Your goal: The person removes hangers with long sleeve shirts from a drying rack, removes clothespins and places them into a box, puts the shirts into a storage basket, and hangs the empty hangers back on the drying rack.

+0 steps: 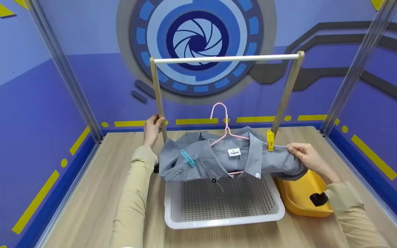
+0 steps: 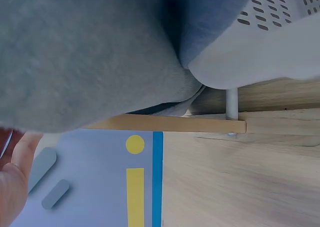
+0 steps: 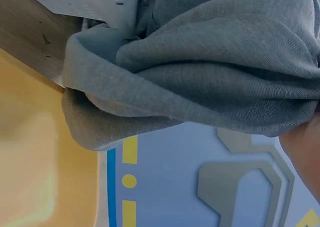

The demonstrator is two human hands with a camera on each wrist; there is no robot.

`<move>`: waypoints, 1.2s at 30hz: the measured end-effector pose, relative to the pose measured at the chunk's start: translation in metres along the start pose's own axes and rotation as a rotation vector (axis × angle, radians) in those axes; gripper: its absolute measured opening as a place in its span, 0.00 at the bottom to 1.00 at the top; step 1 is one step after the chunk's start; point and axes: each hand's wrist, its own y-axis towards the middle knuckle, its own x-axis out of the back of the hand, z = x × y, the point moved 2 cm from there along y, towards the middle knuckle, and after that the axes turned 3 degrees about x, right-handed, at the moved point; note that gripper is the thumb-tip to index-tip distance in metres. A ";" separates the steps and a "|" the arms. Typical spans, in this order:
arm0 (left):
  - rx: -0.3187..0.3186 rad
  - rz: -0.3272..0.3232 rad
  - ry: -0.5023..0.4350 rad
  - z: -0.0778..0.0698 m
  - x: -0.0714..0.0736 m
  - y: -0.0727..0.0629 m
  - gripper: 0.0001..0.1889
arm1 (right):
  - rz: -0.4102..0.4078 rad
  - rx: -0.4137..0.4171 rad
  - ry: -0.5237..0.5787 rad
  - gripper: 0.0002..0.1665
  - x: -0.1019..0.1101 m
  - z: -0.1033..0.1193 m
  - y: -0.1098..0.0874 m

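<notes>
A grey collared shirt (image 1: 205,155) is spread on a pink hanger (image 1: 226,120), whose hook points up, over the white basket. A blue clothespin (image 1: 188,158) sits on one shoulder and a yellow clothespin (image 1: 270,140) on the other. My right hand (image 1: 307,156) pinches the shirt at its right sleeve; in the right wrist view the grey cloth (image 3: 200,72) hangs in folds from it. At the left wooden post of the garment rack (image 1: 158,93), my left hand (image 1: 152,129) holds the post between fingers and thumb. Cloth hides much of the left wrist view.
The rack's white bar (image 1: 226,59) spans above and behind the shirt. Below it stands the white perforated basket (image 1: 224,222), with a yellow tray (image 1: 308,210) to its right, partly under the right forearm. Blue patterned walls enclose the wooden table (image 1: 115,165).
</notes>
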 end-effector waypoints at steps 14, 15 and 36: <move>0.000 -0.012 0.037 -0.001 -0.001 -0.001 0.20 | 0.015 -0.034 -0.009 0.10 -0.019 -0.009 -0.016; -0.001 -0.013 0.041 -0.001 0.000 -0.001 0.20 | 0.021 -0.032 -0.006 0.10 -0.020 -0.010 -0.017; -0.054 0.022 0.166 -0.005 0.008 0.003 0.19 | 0.055 0.028 -0.011 0.11 -0.027 -0.015 -0.021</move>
